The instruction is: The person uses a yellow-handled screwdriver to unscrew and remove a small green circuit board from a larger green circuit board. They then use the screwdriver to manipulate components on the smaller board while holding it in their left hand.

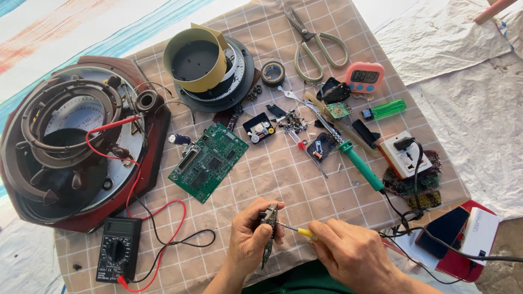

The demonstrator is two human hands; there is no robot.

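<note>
With your left hand (251,239) clamped on the small board (268,231) and right hand (348,253) gripping the screwdriver (297,231), tip at the board's 3 o'clock edge, apparently working a fastener; keep the tip seated.

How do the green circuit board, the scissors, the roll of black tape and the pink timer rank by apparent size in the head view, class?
1. green circuit board
2. scissors
3. pink timer
4. roll of black tape

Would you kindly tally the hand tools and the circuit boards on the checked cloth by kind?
Scissors: 1
Soldering iron: 1
Screwdriver, in the right hand: 1
Large green circuit board: 1
Small green circuit board: 1
Narrow board, in the left hand: 1
Total: 6
</note>
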